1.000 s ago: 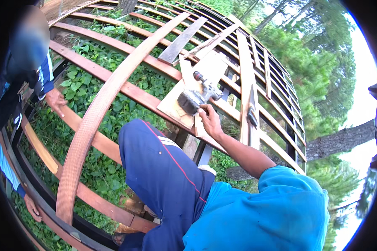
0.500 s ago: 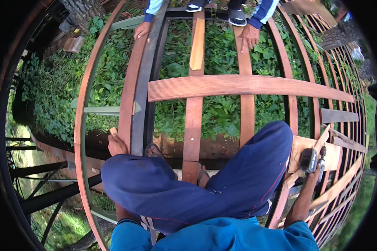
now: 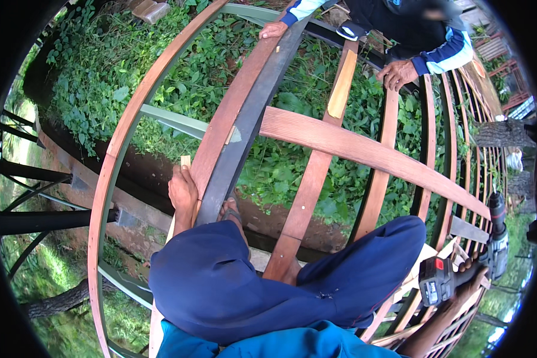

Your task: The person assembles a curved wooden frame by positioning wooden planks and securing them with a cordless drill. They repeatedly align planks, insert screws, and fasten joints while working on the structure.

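My left hand is closed on a small pale wood piece, whose end sticks out past my fingers. It is beside the near end of a reddish-brown board, which lies along a dark grey beam. Out to the right, my right hand grips a cordless drill by its handle. The drill's chuck points away from me, and its battery hangs on the left. Across the slats in front of me rests a loose grooved plank.
A co-worker opposite rests one hand on the reddish board and another on a slat. Wooden slats span open gaps over green plants. A curved outer rail with green metal braces runs at left.
My right hand has lifted the drill from near the pale boards and brought it outward, its chuck now pointing forward. My view has turned. My left hand still holds the wood piece.
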{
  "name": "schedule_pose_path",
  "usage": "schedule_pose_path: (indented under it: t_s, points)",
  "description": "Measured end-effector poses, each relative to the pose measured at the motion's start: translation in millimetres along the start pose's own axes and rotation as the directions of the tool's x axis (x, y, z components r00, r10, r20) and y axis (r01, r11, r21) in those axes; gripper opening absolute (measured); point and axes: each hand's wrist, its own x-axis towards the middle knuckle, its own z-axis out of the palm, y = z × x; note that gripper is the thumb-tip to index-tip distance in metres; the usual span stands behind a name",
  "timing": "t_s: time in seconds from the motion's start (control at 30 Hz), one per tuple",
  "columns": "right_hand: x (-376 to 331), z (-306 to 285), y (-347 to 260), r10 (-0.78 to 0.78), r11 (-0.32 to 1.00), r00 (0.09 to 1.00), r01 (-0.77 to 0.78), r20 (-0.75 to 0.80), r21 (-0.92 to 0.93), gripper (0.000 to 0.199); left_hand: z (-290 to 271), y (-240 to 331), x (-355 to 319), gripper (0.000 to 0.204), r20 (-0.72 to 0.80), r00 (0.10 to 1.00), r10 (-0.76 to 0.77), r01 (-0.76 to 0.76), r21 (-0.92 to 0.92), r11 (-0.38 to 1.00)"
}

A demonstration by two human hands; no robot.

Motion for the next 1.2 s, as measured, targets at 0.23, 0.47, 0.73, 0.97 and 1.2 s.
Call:
schedule_pose_path:
  t_s: [0.23,0.47,0.73,0.97,1.2]
  points:
    - [22,273,72,0.173,0.974,0.930,-0.112,0.323,-0.199,0.063,-9,5,-2,0.032,0.061,0.997,-0.038,0.039,-0.014,0.999]
    - [10,428,168,0.481,0.875,0.696,-0.344,0.533,-0.340,0.042,-10,-5,-1,0.025,0.163,0.987,-0.006,0.025,-0.113,0.993]
    - [31,522,210,0.505,0.699,0.667,0.056,0.547,-0.713,0.025,-8,-1,-2,0.018,0.194,0.981,-0.008,0.001,0.040,0.999]
    - [37,566,212,0.458,0.574,0.533,0.435,0.712,-0.694,0.024,-3,-4,-7,0.015,0.095,0.995,0.032,-0.031,-0.012,0.999]
    - [41,583,203,0.512,0.486,0.452,0.549,0.730,-0.681,0.027,-3,-3,-7,0.018,0.133,0.991,-0.018,0.031,-0.095,0.995]
